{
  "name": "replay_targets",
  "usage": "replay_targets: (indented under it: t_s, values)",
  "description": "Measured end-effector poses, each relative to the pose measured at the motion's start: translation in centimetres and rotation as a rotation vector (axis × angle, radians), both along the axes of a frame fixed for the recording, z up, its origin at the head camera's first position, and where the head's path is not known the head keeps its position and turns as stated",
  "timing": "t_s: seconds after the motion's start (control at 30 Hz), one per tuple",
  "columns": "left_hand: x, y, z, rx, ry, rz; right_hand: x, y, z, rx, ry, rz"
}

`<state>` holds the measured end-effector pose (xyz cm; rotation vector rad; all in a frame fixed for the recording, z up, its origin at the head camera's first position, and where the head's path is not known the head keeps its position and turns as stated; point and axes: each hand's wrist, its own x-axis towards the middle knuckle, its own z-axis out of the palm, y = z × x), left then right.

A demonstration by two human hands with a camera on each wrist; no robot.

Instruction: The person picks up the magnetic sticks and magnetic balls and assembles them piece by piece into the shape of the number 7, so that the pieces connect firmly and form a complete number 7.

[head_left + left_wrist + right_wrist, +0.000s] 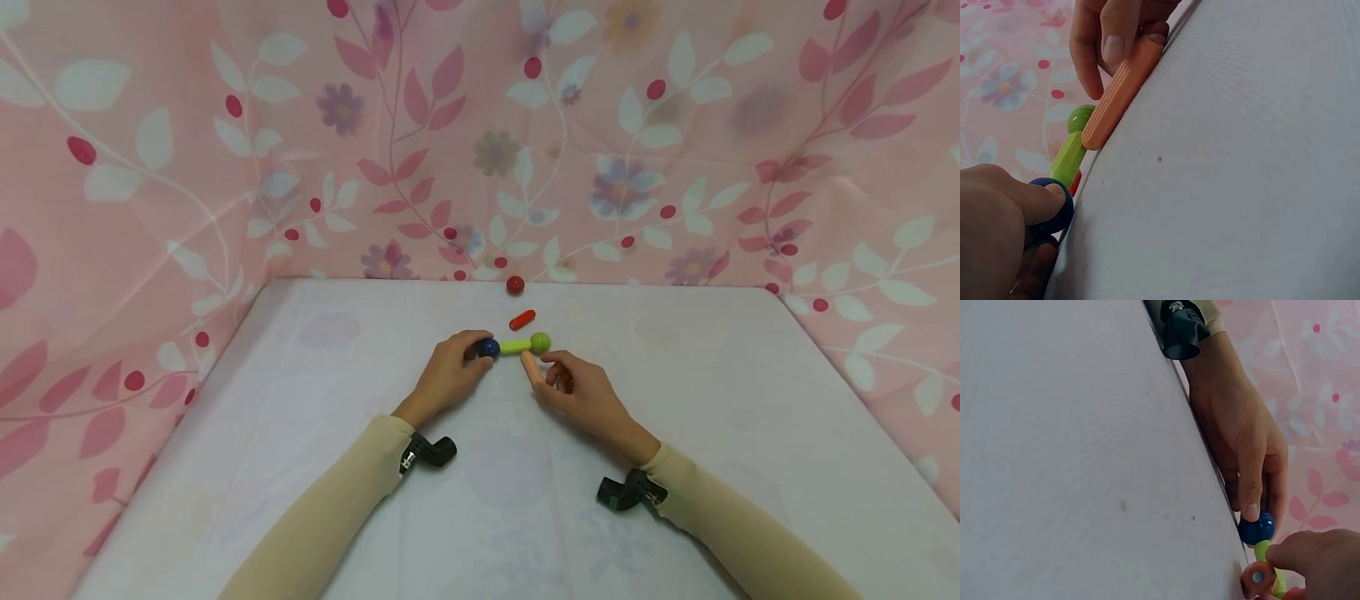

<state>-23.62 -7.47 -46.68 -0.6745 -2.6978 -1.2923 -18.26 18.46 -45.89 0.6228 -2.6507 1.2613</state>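
Note:
In the head view my left hand [452, 367] grips a blue ball [489, 347] between thumb and fingers. A lime-green stick [514, 346] runs from that ball to a green ball [540, 342] at its right end. My right hand [588, 395] holds the near end of an orange stick [532, 367] with its fingertips. The stick's far tip is close to the lime-green stick, just left of the green ball. Ridges run along the orange stick [1124, 94] in the left wrist view. A round silvery disc [1258, 577] shows in its end in the right wrist view.
Beyond the hands, a short red stick [522, 319] lies on the white-covered table [360, 500]. A red ball [515, 285] sits by the table's back edge. Floral pink cloth [480, 125] hangs behind and at both sides.

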Motion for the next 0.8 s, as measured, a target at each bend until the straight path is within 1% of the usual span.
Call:
replay_targets:
  t_s: [0.07,0.17,0.4,0.57,0.7,0.8]
  values:
    - [0.01,0.04,0.09,0.000,-0.001,0.004,-0.17,-0.29,0.06,0.027,0.017,-0.014]
    - [0.02,0.07,0.10,-0.005,-0.006,0.010,-0.27,-0.48,0.17,0.041,0.023,-0.029]
    - [0.14,0.06,0.00,-0.020,-0.019,0.009,0.22,-0.34,0.27,0.049,0.022,-0.053]
    - [0.10,0.04,-0.06,-0.018,-0.016,0.004,0.53,-0.32,0.28,0.034,0.048,-0.066]
    - [0.06,0.06,0.03,-0.016,-0.016,0.001,0.64,-0.34,0.37,0.011,0.066,-0.108]
    - [0.04,0.09,0.12,-0.012,-0.016,-0.003,0.62,-0.32,0.40,-0.001,0.061,-0.136]
